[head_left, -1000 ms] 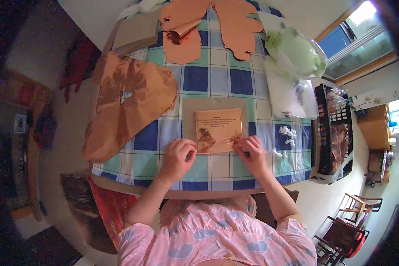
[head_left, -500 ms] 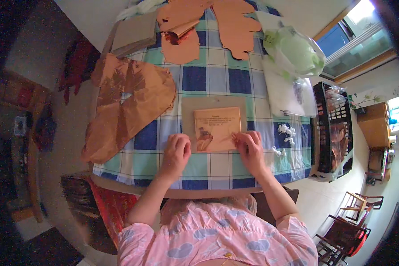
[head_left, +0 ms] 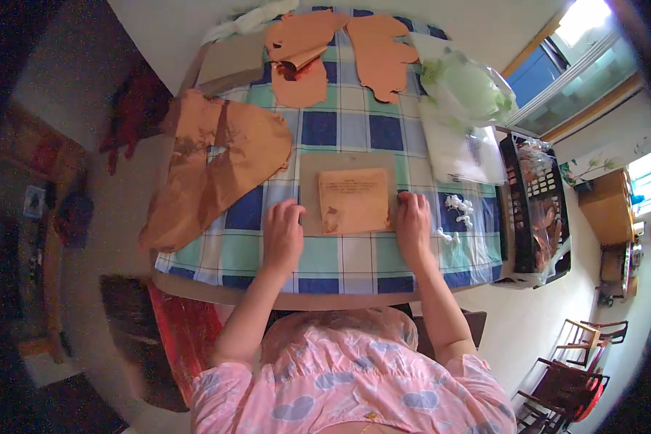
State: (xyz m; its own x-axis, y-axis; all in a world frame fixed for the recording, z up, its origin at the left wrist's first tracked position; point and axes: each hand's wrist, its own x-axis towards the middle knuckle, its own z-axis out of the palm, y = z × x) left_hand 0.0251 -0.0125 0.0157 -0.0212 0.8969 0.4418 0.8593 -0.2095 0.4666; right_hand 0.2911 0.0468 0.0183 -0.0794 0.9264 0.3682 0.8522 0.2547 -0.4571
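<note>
Before me lies a folded copper-coloured foil packet (head_left: 354, 206) with dark print, set on a flat grey-beige backing sheet (head_left: 348, 160) with a small hole near its far edge. My left hand (head_left: 283, 235) is curled closed at the sheet's left edge, with its fingertips on the margin. On the opposite side, my right hand (head_left: 414, 228) is closed with its fingertips at the sheet's right edge. What each thumb does underneath is hidden. A large flat foil sheet (head_left: 202, 177), creased and coppery with a torn-looking pale spot, spreads to the left.
Flat copper foil shapes (head_left: 380, 54) lie at the table's far end beside a grey stack (head_left: 229, 65). A green-and-white plastic bag (head_left: 470, 90) rests at far right above clear sleeves (head_left: 466, 155). White curled bits (head_left: 459, 208) lie near my right hand, and a black basket (head_left: 535, 202) stands beyond.
My right hand has let go of the packet's lower right corner and moved outward to the backing's edge. The left hand has slid slightly forward along its side. The view has shifted a little.
</note>
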